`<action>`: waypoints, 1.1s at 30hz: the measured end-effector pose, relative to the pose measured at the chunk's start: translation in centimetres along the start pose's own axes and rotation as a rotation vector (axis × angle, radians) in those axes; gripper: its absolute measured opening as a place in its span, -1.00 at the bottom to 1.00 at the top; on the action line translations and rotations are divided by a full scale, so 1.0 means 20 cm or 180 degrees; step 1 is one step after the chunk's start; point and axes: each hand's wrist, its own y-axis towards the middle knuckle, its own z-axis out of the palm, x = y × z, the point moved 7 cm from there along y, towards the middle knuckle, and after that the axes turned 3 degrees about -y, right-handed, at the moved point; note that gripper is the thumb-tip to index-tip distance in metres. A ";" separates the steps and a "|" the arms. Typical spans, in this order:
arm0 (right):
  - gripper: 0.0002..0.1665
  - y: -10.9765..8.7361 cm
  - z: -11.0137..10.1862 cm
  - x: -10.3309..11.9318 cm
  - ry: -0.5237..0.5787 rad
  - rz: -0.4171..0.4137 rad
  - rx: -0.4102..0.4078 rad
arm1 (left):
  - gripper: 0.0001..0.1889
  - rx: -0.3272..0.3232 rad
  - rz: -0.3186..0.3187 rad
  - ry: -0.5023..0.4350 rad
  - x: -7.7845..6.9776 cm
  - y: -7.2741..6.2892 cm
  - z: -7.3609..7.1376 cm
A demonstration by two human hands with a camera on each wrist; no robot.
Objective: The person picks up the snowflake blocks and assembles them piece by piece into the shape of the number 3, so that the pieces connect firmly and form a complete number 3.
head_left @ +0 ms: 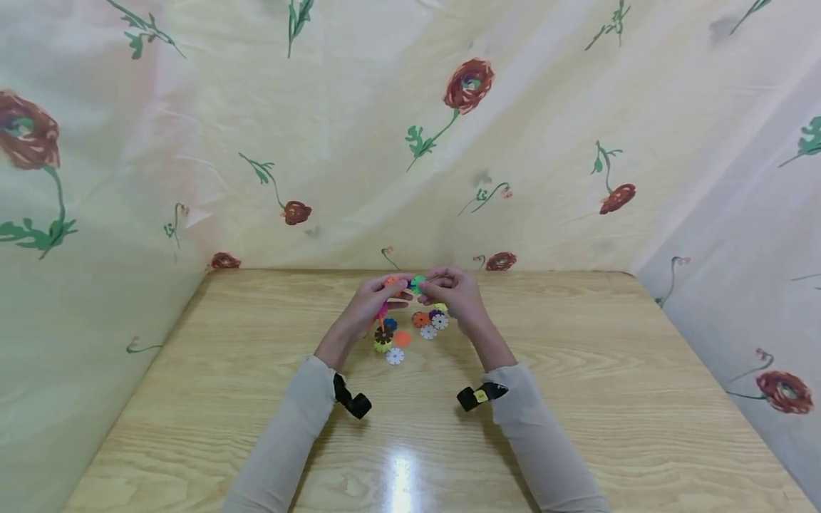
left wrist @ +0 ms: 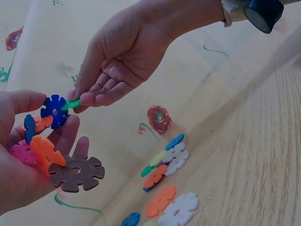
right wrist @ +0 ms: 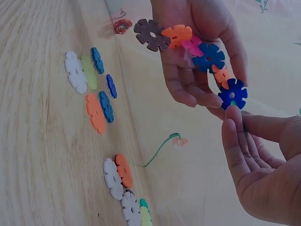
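Note:
My left hand [head_left: 368, 302] holds a chain of notched plastic snowflake discs, raised over the table. Along the chain run a brown disc [right wrist: 152, 35], an orange disc [right wrist: 178, 36], a pink disc [right wrist: 192, 45], a blue disc [right wrist: 209, 58], a second orange disc [right wrist: 221, 76] and a dark blue disc [right wrist: 233, 94] at the far end. Between thumb and fingertips, my right hand [head_left: 458, 293] pinches a green disc [left wrist: 71, 104] at the edge of that dark blue disc. Both hands meet there, and the fingertips hide most of the green disc in the right wrist view.
Loose discs lie on the wooden table [head_left: 577, 370] below the hands in two small groups. The nearer one includes a white disc [head_left: 395, 356] and a flat orange disc [head_left: 402, 338]; the other has an orange disc [head_left: 420, 319]. A flowered cloth [head_left: 359, 142] hangs behind the table.

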 end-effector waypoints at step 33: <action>-0.73 -0.10 0.24 -0.09 -0.1559 -0.0292 0.2107 | -0.68 -0.0426 0.0008 -0.0033 -0.05 0.00 -0.15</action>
